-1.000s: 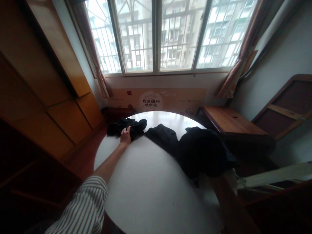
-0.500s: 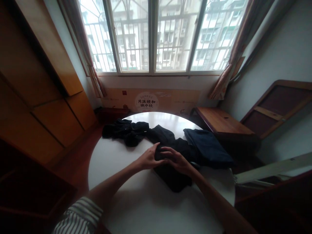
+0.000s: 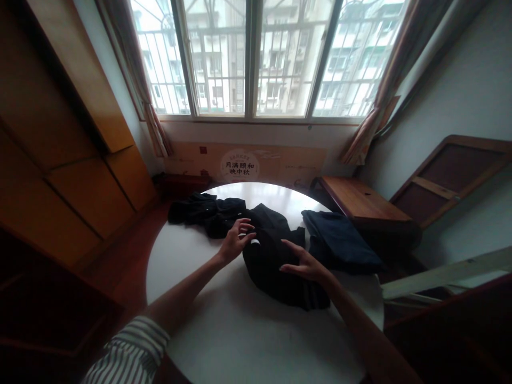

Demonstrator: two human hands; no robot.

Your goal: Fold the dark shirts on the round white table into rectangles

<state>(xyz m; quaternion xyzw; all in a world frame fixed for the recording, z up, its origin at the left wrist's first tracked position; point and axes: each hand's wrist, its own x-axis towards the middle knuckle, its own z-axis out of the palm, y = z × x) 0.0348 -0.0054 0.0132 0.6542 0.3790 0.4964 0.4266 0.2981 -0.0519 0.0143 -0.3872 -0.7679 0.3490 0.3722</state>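
Note:
A black garment (image 3: 276, 272) lies loosely bunched on the round white table, with pale stripes near its right lower end. My left hand (image 3: 236, 241) pinches its upper left edge, close to a small white patch that looks like a label. Over the garment's right side is my right hand (image 3: 306, 262), thumb and fingers spread apart; whether its fingertips touch the cloth is hard to tell. More dark crumpled clothing (image 3: 196, 210) stretches across the far left of the table. To the right rests a folded navy garment (image 3: 344, 242).
The round white table (image 3: 208, 325) stands below a barred window. A wooden bench (image 3: 364, 197) is beyond its right side, and a pale beam (image 3: 424, 280) reaches its right edge. Wooden cabinets (image 3: 88, 197) line the left wall.
My hands were close together over the black garment and have moved apart, left hand up and left, right hand slightly right. The garment is spread wider, and a white patch now shows.

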